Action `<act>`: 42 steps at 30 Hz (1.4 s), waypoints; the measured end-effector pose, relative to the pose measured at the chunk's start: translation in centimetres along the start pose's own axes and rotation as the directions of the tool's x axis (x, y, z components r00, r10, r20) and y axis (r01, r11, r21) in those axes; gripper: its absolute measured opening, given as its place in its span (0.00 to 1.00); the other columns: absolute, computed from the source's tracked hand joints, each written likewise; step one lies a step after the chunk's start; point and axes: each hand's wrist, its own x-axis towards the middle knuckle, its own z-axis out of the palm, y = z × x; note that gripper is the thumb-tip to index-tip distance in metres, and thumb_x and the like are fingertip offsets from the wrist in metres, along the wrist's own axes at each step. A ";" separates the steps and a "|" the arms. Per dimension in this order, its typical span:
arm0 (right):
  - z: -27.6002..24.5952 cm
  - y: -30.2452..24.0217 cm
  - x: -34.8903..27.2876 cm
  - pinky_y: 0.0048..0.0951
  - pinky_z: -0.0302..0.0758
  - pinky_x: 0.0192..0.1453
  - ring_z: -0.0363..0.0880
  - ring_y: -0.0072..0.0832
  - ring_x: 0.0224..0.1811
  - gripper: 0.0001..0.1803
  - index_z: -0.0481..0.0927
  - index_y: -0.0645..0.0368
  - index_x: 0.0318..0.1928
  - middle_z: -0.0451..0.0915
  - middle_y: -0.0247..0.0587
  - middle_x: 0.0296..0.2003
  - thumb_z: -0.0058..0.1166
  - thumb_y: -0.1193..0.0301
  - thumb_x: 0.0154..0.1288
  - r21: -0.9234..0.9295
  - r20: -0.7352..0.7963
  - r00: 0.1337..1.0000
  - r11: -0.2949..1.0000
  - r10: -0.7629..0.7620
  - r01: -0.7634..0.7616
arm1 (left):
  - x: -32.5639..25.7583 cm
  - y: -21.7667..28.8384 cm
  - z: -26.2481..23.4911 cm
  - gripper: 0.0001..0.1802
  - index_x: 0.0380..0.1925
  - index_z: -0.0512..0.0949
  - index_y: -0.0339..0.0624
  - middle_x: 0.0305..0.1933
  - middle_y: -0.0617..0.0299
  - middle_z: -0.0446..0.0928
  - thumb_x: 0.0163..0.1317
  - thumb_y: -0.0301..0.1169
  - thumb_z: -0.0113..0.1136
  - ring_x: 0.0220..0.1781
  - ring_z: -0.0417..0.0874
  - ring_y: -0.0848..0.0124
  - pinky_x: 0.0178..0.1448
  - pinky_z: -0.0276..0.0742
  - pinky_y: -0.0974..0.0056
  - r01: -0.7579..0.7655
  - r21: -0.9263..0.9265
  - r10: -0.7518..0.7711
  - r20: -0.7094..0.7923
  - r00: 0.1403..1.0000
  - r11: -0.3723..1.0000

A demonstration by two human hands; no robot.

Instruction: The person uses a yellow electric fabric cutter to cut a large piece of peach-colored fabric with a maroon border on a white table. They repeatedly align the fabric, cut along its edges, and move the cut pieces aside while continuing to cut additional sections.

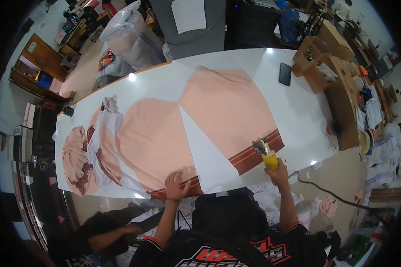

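My right hand (277,172) grips the yellow body of a handheld electric fabric cutter (270,160). Its metal head rests at the reddish-brown striped border of a peach fabric panel (229,111) on the right. A black cord (329,193) trails from near my right hand toward the lower right. My left hand (176,186) lies with fingers spread on a second peach panel (158,138), near its brown border (194,189). A white wedge of tabletop shows between the two panels.
A crumpled peach and white fabric heap (96,151) covers the left of the white table (303,120). A black phone (285,74) lies at the far right, beside cardboard boxes (309,55). Another person's arm (113,236) reaches in at lower left. Fabric scraps (329,207) litter the floor.
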 end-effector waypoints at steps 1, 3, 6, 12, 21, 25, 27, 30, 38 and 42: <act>0.5 -0.1 -1.4 0.49 0.82 0.50 0.88 0.54 0.47 0.32 0.77 0.64 0.54 0.87 0.58 0.42 0.74 0.58 0.55 0.023 -0.005 1.000 1.000 0.001 -0.001 | 0.8 -0.5 -0.1 0.39 0.69 0.75 0.45 0.72 0.39 0.70 0.62 0.51 0.71 0.72 0.71 0.39 0.71 0.68 0.37 -0.011 0.023 0.010 0.021 1.000 1.000; 1.5 0.2 -4.7 0.50 0.82 0.49 0.88 0.56 0.45 0.31 0.76 0.63 0.52 0.87 0.58 0.41 0.74 0.58 0.54 -0.020 -0.014 1.000 1.000 0.017 -0.017 | 1.3 -1.3 0.0 0.47 0.75 0.69 0.43 0.82 0.34 0.57 0.61 0.56 0.69 0.83 0.54 0.33 0.81 0.52 0.31 -0.042 0.062 0.038 0.071 0.997 0.997; 3.4 1.2 -8.8 0.54 0.82 0.47 0.87 0.59 0.44 0.33 0.75 0.62 0.52 0.86 0.59 0.39 0.74 0.55 0.54 -0.180 -0.017 0.998 0.982 0.054 -0.056 | 0.2 -2.3 1.2 0.53 0.81 0.61 0.50 0.87 0.39 0.46 0.62 0.66 0.63 0.87 0.42 0.35 0.84 0.40 0.30 -0.014 0.154 -0.017 0.197 0.980 0.988; 6.0 0.8 -16.7 0.55 0.82 0.50 0.86 0.60 0.47 0.33 0.75 0.61 0.53 0.86 0.60 0.41 0.71 0.53 0.55 -0.252 -0.023 0.983 0.950 0.184 -0.183 | -0.9 -1.5 1.2 0.58 0.83 0.56 0.46 0.87 0.35 0.41 0.62 0.67 0.62 0.88 0.36 0.32 0.84 0.35 0.28 -0.021 0.190 -0.033 0.277 0.960 0.982; 7.6 -1.8 -18.9 0.58 0.80 0.51 0.85 0.64 0.47 0.36 0.71 0.60 0.57 0.85 0.64 0.41 0.72 0.53 0.56 -0.300 -0.036 0.950 0.904 0.309 -0.306 | -2.4 -2.5 1.3 0.53 0.81 0.60 0.41 0.86 0.34 0.48 0.63 0.58 0.65 0.88 0.43 0.39 0.85 0.37 0.31 -0.087 0.040 0.076 0.227 0.971 0.995; 8.5 -1.8 -18.8 0.59 0.80 0.50 0.84 0.64 0.46 0.35 0.71 0.62 0.55 0.85 0.65 0.40 0.72 0.54 0.56 -0.311 -0.048 0.961 0.910 0.274 -0.275 | -3.9 -4.0 0.7 0.49 0.80 0.62 0.42 0.85 0.35 0.51 0.65 0.57 0.64 0.88 0.46 0.40 0.85 0.39 0.32 -0.156 0.026 0.144 0.259 0.955 0.987; 8.6 -2.3 -18.9 0.60 0.81 0.47 0.85 0.65 0.42 0.33 0.71 0.62 0.53 0.85 0.65 0.36 0.71 0.55 0.56 -0.296 -0.055 0.975 0.930 0.213 -0.220 | -4.3 -3.6 -0.2 0.47 0.79 0.64 0.43 0.85 0.37 0.52 0.67 0.57 0.62 0.87 0.48 0.41 0.86 0.41 0.32 -0.166 0.028 0.150 0.295 0.944 0.986; 8.8 -2.1 -18.7 0.60 0.82 0.44 0.86 0.65 0.39 0.32 0.70 0.60 0.51 0.85 0.66 0.33 0.69 0.54 0.55 -0.369 -0.073 0.988 0.917 0.133 -0.151 | -5.0 -4.8 0.4 0.46 0.78 0.66 0.44 0.84 0.38 0.55 0.67 0.58 0.62 0.87 0.52 0.43 0.85 0.45 0.33 -0.208 0.056 0.190 0.238 0.953 0.976; 9.5 -2.3 -17.4 0.61 0.82 0.45 0.86 0.65 0.40 0.33 0.72 0.59 0.52 0.85 0.66 0.34 0.69 0.52 0.54 -0.371 -0.065 0.985 0.913 0.157 -0.170 | -5.3 -4.2 0.6 0.45 0.76 0.70 0.45 0.83 0.42 0.59 0.65 0.60 0.63 0.86 0.56 0.46 0.84 0.49 0.33 -0.211 0.074 0.200 0.139 0.970 0.975; 8.7 -3.5 -16.5 0.58 0.81 0.48 0.86 0.64 0.43 0.34 0.73 0.60 0.55 0.86 0.64 0.37 0.70 0.53 0.55 -0.365 -0.036 0.982 0.912 0.186 -0.186 | -5.4 -4.6 0.8 0.45 0.75 0.70 0.46 0.83 0.43 0.60 0.64 0.61 0.63 0.86 0.57 0.47 0.84 0.49 0.34 -0.215 0.087 0.201 0.144 0.969 0.973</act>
